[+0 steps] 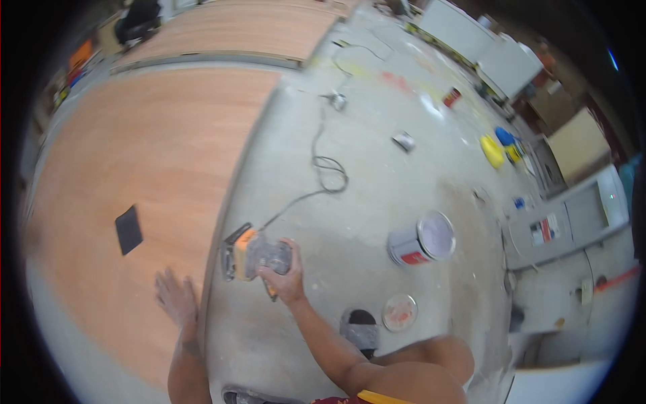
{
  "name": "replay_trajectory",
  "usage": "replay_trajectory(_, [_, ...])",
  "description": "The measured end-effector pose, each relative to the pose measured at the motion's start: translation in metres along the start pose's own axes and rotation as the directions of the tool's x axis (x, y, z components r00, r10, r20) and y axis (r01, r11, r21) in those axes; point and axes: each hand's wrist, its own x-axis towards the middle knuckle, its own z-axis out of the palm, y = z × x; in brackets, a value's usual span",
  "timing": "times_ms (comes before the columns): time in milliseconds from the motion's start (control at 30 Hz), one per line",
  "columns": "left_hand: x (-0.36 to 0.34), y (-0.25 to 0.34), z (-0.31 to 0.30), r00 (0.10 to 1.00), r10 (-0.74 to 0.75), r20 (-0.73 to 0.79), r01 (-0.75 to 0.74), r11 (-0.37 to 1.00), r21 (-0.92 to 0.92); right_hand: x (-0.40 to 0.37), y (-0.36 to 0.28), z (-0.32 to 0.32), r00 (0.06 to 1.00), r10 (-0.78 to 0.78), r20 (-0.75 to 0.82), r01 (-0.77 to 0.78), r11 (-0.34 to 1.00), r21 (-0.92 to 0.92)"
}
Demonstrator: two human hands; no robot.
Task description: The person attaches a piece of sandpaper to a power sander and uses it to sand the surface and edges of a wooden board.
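My right hand (286, 276) grips an orange and grey electric sander (259, 256), tipped on its side beside the edge of a large wooden panel (155, 155). The sander's dark pad faces left, towards the panel. A cord (316, 192) runs from it up across the floor in a loop. Flat on the panel's surface near its right edge lies my left hand (176, 296), fingers spread, holding nothing. Above and left of that hand rests a dark sheet of sandpaper (128, 229).
A paint can (422, 239) stands on the floor at right, with a round lid (400, 312) below it. Farther off are a small tin (404, 141), a red can (451, 97) and a yellow object (492, 151). Another panel (229, 30) lies beyond. A grey cabinet (572, 222) lines the right side.
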Motion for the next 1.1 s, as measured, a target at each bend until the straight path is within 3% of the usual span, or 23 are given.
replay_trajectory(100, [0.004, -0.005, 0.012, 0.999, 0.034, -0.013, -0.034, 0.999, 0.032, 0.0, 0.015, -0.006, 0.994, 0.105, -0.006, -0.103, 0.987, 0.126])
replay_trajectory(167, [0.003, -0.006, 0.017, 0.999, 0.042, -0.013, -0.042, 0.998, 0.039, -0.006, 0.019, -0.007, 0.906, 0.422, 0.04, -0.415, 0.862, 0.292])
replay_trajectory(267, [0.002, -0.007, 0.017, 0.998, 0.038, -0.046, -0.036, 0.999, 0.039, -0.014, 0.031, -0.004, 0.84, 0.542, 0.024, -0.505, 0.765, 0.399])
replay_trajectory(300, [0.004, -0.002, 0.015, 0.999, 0.033, -0.039, -0.03, 0.997, 0.07, -0.016, 0.035, -0.003, 0.83, 0.558, 0.027, -0.519, 0.753, 0.406])
replay_trajectory(433, [0.033, 0.008, 0.03, 0.998, -0.038, 0.056, 0.026, 0.98, 0.198, -0.033, 0.079, -0.007, 0.767, 0.642, -0.027, -0.634, 0.763, 0.122])
replay_trajectory(500, [0.056, 0.019, 0.032, 0.998, -0.048, 0.045, 0.04, 0.988, 0.15, -0.036, 0.077, 0.006, 0.807, 0.59, 0.013, -0.579, 0.787, 0.215])
replay_trajectory(667, [0.054, 0.033, 0.016, 0.999, -0.025, 0.028, 0.021, 0.993, 0.118, -0.039, 0.095, 0.016, 0.834, 0.55, 0.041, -0.55, 0.822, 0.147])
replay_trajectory(800, [0.051, 0.039, 0.019, 1.0, -0.018, 0.004, 0.018, 1.0, 0.026, -0.024, 0.107, 0.026, 0.794, 0.603, 0.075, -0.604, 0.771, 0.199])
replay_trajectory(867, [0.048, 0.04, 0.022, 1.0, -0.015, 0.007, 0.016, 1.0, -0.006, -0.015, 0.126, 0.031, 0.844, 0.529, 0.086, -0.533, 0.812, 0.237])
replay_trajectory(967, [0.052, 0.037, 0.02, 1.0, -0.015, 0.021, 0.016, 1.0, -0.004, 0.032, 0.12, 0.039, 0.789, 0.614, 0.025, -0.592, 0.747, 0.303])
replay_trajectory(1033, [0.056, 0.039, 0.018, 0.999, -0.029, 0.027, 0.029, 1.0, 0.0, 0.076, 0.136, 0.041, 0.871, 0.487, -0.067, -0.441, 0.834, 0.333])
replay_trajectory(1100, [0.057, 0.039, 0.019, 0.999, -0.026, 0.026, 0.026, 1.0, -0.001, 0.13, 0.159, 0.031, 0.916, 0.386, -0.109, -0.356, 0.907, 0.223])
